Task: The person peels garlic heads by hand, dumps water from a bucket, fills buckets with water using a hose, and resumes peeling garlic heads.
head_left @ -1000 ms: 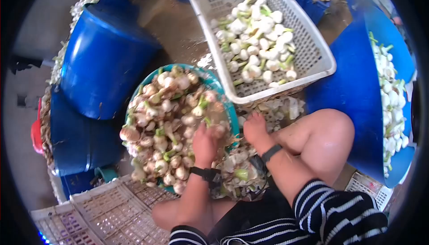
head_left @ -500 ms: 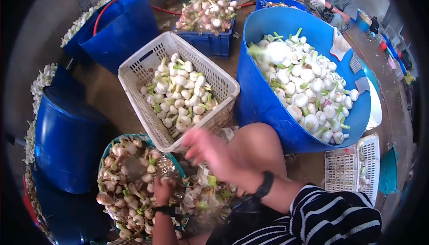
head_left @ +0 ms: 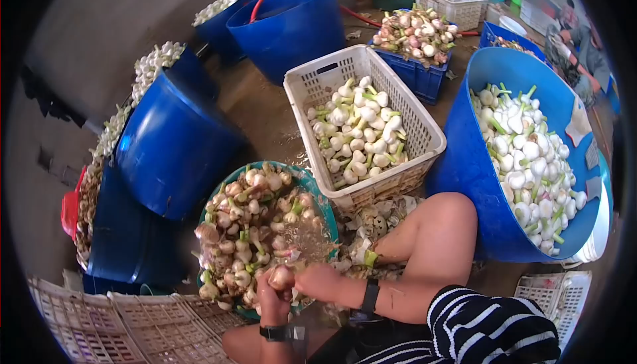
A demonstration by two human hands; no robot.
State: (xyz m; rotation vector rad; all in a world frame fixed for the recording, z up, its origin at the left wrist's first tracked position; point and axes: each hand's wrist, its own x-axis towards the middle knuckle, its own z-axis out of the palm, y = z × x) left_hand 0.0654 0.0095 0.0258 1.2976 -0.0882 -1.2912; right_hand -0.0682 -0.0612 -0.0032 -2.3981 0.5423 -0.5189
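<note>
My left hand (head_left: pixel 272 301) is closed around a brownish garlic bulb (head_left: pixel 281 278) at the near edge of a green basin (head_left: pixel 330 211). Against the same bulb, from the right, my right hand (head_left: pixel 318 282) is closed, its fingertips partly hidden and slightly blurred. Unpeeled garlic bulbs (head_left: pixel 242 231) with stem stubs fill much of the basin, around some murky water. Beyond it stands a white plastic crate (head_left: pixel 415 185) holding cleaner garlic bulbs (head_left: pixel 361 125). Stripped garlic skins (head_left: pixel 371 224) lie between the basin and my bent leg.
A large blue tub (head_left: pixel 458 185) of white garlic stands at right, gloves over its rim. More blue tubs (head_left: pixel 172 145) line the left. A blue crate (head_left: pixel 411 75) heaped with garlic is farther back. White crates (head_left: pixel 86 317) stand near left. Another person (head_left: pixel 584 59) sits at far right.
My view has swung left. My right hand has come down from beside the white crate to the bulb in my left hand. A blurred white bulb seen over the blue tub is no longer in the air.
</note>
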